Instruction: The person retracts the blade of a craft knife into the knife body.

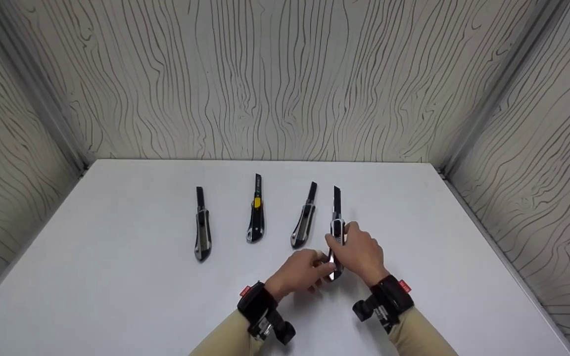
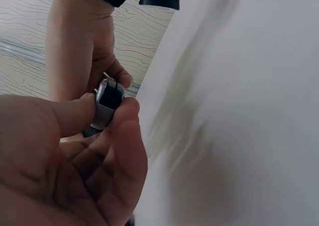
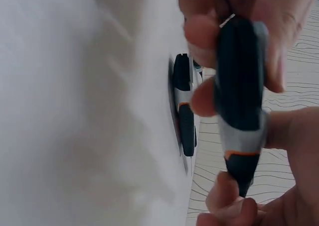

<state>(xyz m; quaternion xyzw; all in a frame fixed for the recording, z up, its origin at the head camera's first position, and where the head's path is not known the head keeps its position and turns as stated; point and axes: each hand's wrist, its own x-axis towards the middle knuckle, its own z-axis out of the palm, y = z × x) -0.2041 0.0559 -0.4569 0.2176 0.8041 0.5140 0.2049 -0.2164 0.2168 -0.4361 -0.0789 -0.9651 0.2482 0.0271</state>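
Both hands hold one utility knife point(image 1: 337, 226) just above the table, its dark blade pointing away from me. My right hand point(image 1: 362, 253) grips the front part of the handle between thumb and fingers. At the handle's rear end, my left hand point(image 1: 301, 270) pinches it with thumb and fingers, as the left wrist view also shows. In the right wrist view the handle's dark underside point(image 3: 241, 76) carries a thin orange line. Left of the hands lies a similar silver-and-black utility knife point(image 1: 304, 222), blade out.
Farther left on the white table point(image 1: 117, 296) lie a black utility knife with a yellow slider point(image 1: 256, 217) and another silver-and-black utility knife point(image 1: 203, 232), blades pointing away. A wood-grain panel point(image 1: 265, 84) stands behind the table, with more panels at both sides.
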